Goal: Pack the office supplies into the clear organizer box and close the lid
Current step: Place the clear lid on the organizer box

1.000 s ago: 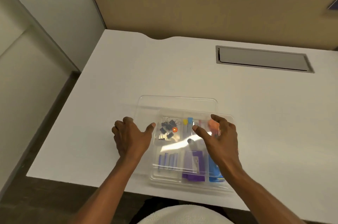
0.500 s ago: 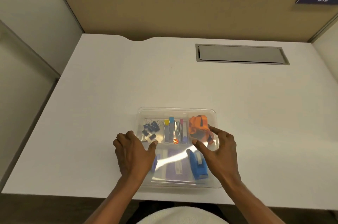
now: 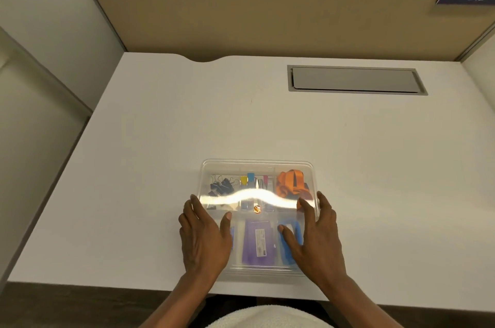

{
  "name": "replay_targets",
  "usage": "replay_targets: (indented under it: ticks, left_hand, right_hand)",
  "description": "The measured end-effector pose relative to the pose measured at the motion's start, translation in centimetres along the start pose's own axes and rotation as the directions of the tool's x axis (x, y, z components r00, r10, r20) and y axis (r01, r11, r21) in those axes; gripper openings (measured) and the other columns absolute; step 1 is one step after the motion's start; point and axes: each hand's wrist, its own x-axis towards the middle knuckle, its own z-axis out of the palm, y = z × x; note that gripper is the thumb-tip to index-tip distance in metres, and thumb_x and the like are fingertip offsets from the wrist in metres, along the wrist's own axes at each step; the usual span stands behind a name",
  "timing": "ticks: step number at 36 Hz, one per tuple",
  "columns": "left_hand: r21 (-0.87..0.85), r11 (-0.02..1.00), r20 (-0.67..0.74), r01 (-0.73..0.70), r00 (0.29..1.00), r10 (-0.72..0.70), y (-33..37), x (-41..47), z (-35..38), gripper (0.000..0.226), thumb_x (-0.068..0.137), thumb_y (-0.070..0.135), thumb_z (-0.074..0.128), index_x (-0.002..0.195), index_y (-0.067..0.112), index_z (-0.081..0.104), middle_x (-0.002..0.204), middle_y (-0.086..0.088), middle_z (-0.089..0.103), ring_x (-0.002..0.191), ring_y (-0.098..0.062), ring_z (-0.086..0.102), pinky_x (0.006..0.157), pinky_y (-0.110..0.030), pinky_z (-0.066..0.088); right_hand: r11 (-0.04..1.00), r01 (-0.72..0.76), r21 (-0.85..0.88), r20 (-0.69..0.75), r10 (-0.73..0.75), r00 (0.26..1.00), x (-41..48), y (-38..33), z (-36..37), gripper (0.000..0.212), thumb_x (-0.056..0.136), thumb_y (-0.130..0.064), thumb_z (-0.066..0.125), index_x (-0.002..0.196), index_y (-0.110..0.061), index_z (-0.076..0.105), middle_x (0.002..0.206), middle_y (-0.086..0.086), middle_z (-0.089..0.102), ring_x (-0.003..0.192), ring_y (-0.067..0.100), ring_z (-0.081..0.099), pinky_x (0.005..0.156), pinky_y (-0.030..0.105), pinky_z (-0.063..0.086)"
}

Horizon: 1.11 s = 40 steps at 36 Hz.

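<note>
Head view: one clear organizer box (image 3: 257, 167) sits at lower centre of the white desk (image 3: 160, 140), its near edge just short of the desk's front edge. Its lid (image 3: 257, 197) is down over the compartments. Left hand (image 3: 205, 238) lies flat on the lid's left side, fingers spread; right hand (image 3: 314, 236) lies flat on the right side, fingers spread. Bare desk surrounds the box on the left, right and far sides. Inside: one cluster of binder clips (image 3: 221, 185), one orange strap (image 3: 290, 184), one purple packet (image 3: 258, 243), one blue item (image 3: 290, 231).
</note>
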Motion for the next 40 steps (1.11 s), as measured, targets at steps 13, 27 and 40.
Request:
replay_targets:
  ticks: [13, 27, 40]
  left_hand:
    - [0.0, 0.99, 0.085, -0.14, 0.987, 0.14, -2.5, -0.5, 1.1, 0.106, 0.09, 0.077, 0.035, 0.165, 0.018, -0.012, 0.176, -0.002, -0.002, 0.157, -0.027, 0.031, 0.103, -0.04, 0.055]
    - [-0.075, 0.969, 0.065, -0.235, 0.969, 0.24, -4.2, 0.2, 2.0, 0.112, 0.085, 0.091, 0.021, 0.163, 0.022, -0.021, 0.174, 0.001, -0.017, 0.163, -0.024, 0.002, 0.13, -0.051, 0.022]
    - [0.193, 0.9, 0.091, -0.392, 0.92, 0.381, -3.2, 1.4, 0.5, 0.107, 0.094, 0.075, 0.038, 0.165, 0.006, -0.003, 0.174, -0.013, -0.016, 0.162, -0.029, -0.012, 0.131, -0.052, 0.012]
  right_hand:
    - [0.997, 0.065, -0.052, 0.064, -0.062, 0.996, -0.9, 1.1, 1.0, 0.09, 0.094, -0.077, 0.026, 0.163, -0.027, -0.004, 0.171, 0.002, -0.021, 0.159, 0.024, -0.008, 0.124, 0.052, 0.028]
    - [0.996, 0.056, 0.065, 0.095, -0.062, 0.994, -0.4, 1.6, 1.5, 0.095, 0.089, -0.083, 0.026, 0.163, -0.029, 0.001, 0.17, -0.008, -0.019, 0.158, 0.016, -0.004, 0.124, 0.046, 0.015]
    - [0.988, 0.119, -0.096, 0.071, -0.113, 0.991, 1.8, 1.4, -1.5, 0.095, 0.082, -0.086, 0.042, 0.155, -0.026, 0.031, 0.171, 0.011, 0.012, 0.159, 0.03, 0.008, 0.123, 0.054, 0.025]
